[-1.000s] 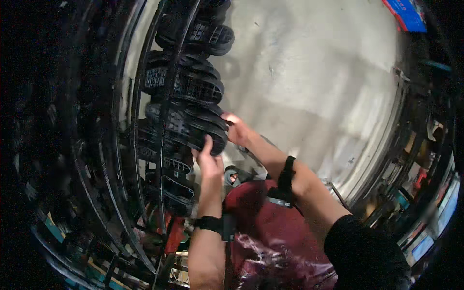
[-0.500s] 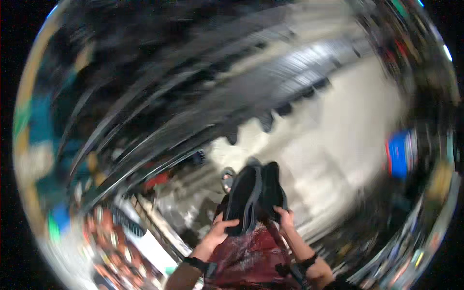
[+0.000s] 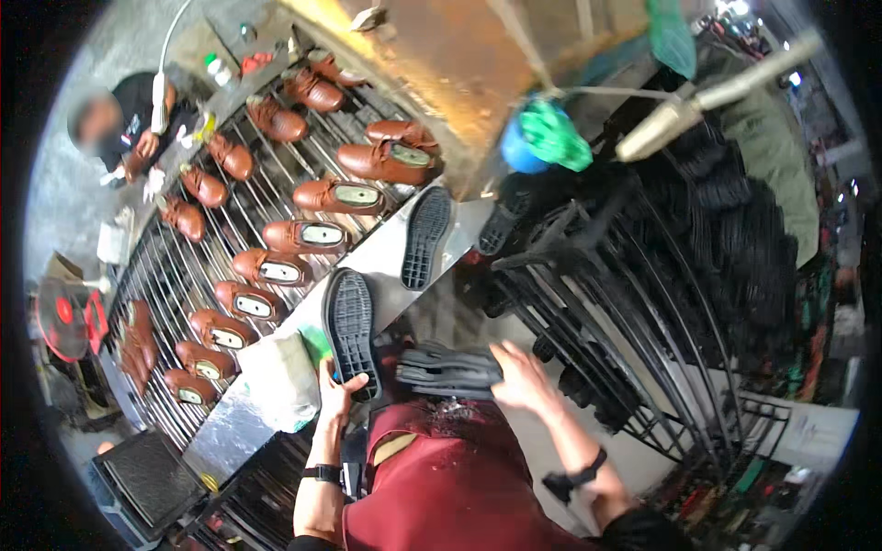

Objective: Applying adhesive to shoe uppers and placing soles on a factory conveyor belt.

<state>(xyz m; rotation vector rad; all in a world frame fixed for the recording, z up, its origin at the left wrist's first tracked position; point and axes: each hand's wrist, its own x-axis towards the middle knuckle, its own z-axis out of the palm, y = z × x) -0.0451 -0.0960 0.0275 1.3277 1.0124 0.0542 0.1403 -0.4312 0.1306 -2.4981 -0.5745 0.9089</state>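
Observation:
My left hand pinches the heel end of a black shoe sole, whose ribbed, gridded face is turned up over the metal ledge. Whether that sole rests on the ledge, I cannot tell. In front of my red apron, my right hand grips one end of a small stack of black soles, held sideways. Another loose sole lies on the ledge farther up. A further dark sole sits just past the ledge's right edge.
Brown leather shoes stand in rows on a rack of metal bars at left. A white wrapped bundle lies on the ledge. Black metal racks with dark soles fill the right. A person is at far left.
My view has swung from the racks and floor to the ledge and brown shoes. Both hands held dark soles before; now the left one is out by the ledge, apart from the right's stack.

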